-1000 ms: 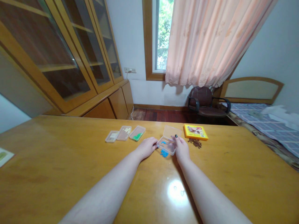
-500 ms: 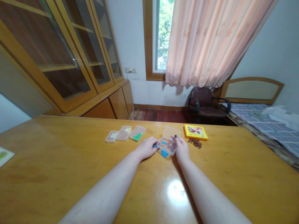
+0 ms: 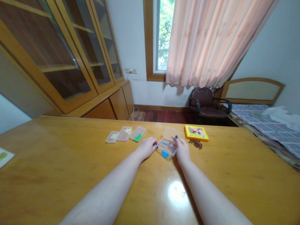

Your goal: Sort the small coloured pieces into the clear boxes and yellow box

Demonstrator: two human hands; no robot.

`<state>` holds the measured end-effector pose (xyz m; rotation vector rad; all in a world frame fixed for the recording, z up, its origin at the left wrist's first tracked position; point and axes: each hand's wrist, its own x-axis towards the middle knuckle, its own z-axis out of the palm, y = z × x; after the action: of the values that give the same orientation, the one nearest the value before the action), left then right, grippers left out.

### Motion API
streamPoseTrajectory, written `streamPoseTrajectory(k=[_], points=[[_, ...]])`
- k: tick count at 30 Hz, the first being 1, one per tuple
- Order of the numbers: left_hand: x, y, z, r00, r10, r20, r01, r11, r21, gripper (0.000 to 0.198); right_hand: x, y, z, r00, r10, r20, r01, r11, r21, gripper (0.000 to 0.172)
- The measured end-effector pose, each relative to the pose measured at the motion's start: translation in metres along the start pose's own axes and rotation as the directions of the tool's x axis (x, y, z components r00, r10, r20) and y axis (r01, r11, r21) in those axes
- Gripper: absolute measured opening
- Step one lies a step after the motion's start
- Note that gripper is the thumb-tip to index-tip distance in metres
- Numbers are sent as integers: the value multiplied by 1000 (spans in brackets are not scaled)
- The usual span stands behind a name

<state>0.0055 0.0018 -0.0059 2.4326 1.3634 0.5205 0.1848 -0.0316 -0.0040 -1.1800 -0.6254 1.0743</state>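
Note:
My right hand (image 3: 182,150) grips the right end of a small clear plastic box (image 3: 173,149), thumb on top, holding it tilted. A few blue pieces (image 3: 164,143) show in or through the box. More small blue pieces (image 3: 164,154) lie in a pile on the table, just under the box's near edge. At the box's left end is my left hand (image 3: 148,148), fingers curled together with their tips by the rim. Whatever is between those fingertips is too small to make out. Behind the box lies a flat clear lid (image 3: 172,132).
Left of my hands stand clear boxes: one with green pieces (image 3: 137,137), one with cream pieces (image 3: 126,132), and a smaller box (image 3: 112,137). To the right are a yellow package (image 3: 196,132) and a brown pile of pieces (image 3: 196,144). The wooden table (image 3: 93,168) carries everything.
The blue seen at my left fingertips has mostly gone from sight, and those fingertips have closed in by the box's left rim. My right hand and the box stay nearly still.

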Motion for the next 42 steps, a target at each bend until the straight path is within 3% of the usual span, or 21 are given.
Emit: streamPoseTrajectory(k=[15, 20, 24, 28, 31, 36, 39, 42], points=[[2, -2, 2, 997, -57, -46, 56, 998, -27, 10, -2, -3, 1, 1000, -3, -8, 3, 1000, -18, 45], [3, -1, -7, 968, -101, -228, 74, 990, -122, 11, -2, -2, 0, 1000, -4, -4, 3, 1000, -27, 47], [0, 3, -14, 948, -16, -318, -37, 987, -159, 12, 1, 3, -1, 999, -29, 16, 30, 998, -56, 48], [-4, 9, -12, 957, 133, -260, -180, 969, -168, 13, 5, 9, -3, 998, -47, 46, 49, 997, -65, 46], [-4, 10, -9, 960, 163, -228, -207, 961, -183, 20, 5, 10, -4, 997, -48, 56, 52, 996, -67, 45], [0, 2, -10, 975, 8, -224, -28, 996, -87, 16, 3, 5, -3, 999, -32, 26, 33, 999, -40, 45], [0, 0, -10, 986, -92, -139, 102, 993, 63, 13, 1, 1, -1, 1000, -20, -9, 20, 999, -41, 46], [-2, 3, -9, 992, -107, -68, 118, 975, 189, 13, 0, 0, 0, 1000, -14, -19, 13, 999, -32, 46]])
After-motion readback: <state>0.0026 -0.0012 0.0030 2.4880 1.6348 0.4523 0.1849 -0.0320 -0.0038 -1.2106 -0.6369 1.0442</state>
